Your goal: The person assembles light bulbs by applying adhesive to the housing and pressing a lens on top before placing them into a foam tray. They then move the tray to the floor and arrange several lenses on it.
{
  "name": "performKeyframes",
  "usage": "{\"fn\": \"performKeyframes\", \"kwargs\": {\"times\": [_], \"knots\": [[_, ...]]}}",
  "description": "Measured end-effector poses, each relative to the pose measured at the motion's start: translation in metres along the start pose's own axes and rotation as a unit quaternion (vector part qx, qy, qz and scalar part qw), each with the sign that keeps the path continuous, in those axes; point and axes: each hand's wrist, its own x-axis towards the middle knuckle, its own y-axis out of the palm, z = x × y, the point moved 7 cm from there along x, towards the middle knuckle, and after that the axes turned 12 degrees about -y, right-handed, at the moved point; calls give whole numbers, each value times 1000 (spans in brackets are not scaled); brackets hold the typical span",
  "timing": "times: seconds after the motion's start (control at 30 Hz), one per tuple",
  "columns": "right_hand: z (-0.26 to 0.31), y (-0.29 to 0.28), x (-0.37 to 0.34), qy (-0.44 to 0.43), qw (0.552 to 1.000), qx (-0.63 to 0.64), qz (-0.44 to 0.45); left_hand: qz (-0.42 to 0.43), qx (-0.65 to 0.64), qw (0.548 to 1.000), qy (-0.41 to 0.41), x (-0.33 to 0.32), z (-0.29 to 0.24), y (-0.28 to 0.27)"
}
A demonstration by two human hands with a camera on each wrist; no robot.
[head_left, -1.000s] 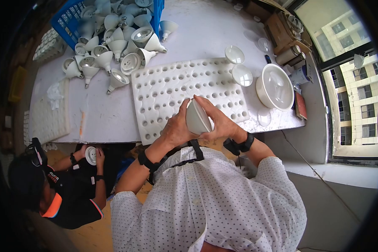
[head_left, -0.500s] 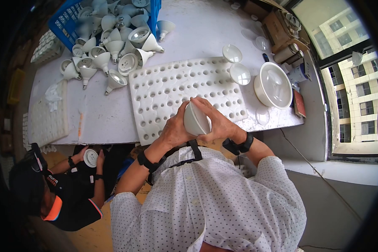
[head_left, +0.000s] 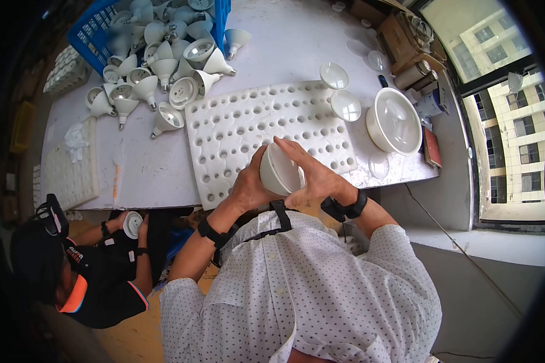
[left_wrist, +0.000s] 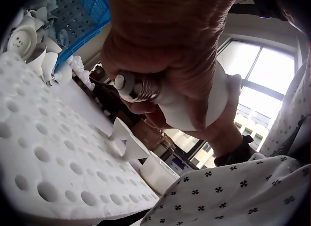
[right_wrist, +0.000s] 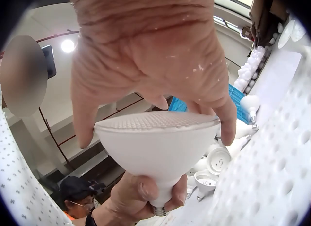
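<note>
Between both hands, over the near edge of the foam board [head_left: 224, 145], is a white cone-shaped lamp bulb [head_left: 277, 172] with a metal screw base. My left hand [head_left: 248, 186] grips its neck near the screw base, as the left wrist view shows. My right hand [head_left: 316, 179] spans the wide end, thumb and fingertips holding opposite sides of the rim. A textured lens cover [right_wrist: 160, 120] lies across that wide end in the right wrist view. Two clear lens covers [head_left: 346, 106] overlap the board's far right corner.
A blue crate [head_left: 91, 36] heaped with bulb housings [head_left: 163, 66] stands at the back left, some spilling onto the table. At right is a white bowl [head_left: 375, 130] with clear covers in it. Another person [head_left: 85, 272] sits at lower left holding a housing.
The bulb has shifted slightly left and turned, so more of its wide face shows in the head view. Both hands keep their hold on it.
</note>
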Motion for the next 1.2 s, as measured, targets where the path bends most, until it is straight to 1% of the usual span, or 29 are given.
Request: {"fn": "performKeyframes", "kwargs": {"times": [0.27, 0.33, 0.57, 0.63, 0.87, 0.93, 1.03, 1.2], "knots": [[-3, 0, 2, 8, 1000, 8, -13, -5, -7, 1000, 15, 0, 0, 1], [-4, 0, 2, 24, 999, 28, -13, -8, -6, 1000, 22, 0, 1, 1], [-4, 1, 3, 11, 1000, 13, -10, -8, 1, 999, 32, 0, 5, 3], [-6, 2, 2, 46, 998, 48, -11, -6, 0, 999, 35, 0, 4, 3], [-7, 2, 1, 38, 998, 39, -12, -14, -1, 999, 45, 0, 5, 2], [-6, 3, 1, 24, 999, 39, -9, -10, -1, 999, 34, 0, 7, 2], [-8, 5, 0, 14, 999, 40, -2, -5, -5, 999, 43, -1, -4, -2], [-11, 7, -1, 23, 999, 30, 11, -10, -3, 999, 34, -1, 4, 1]]}}
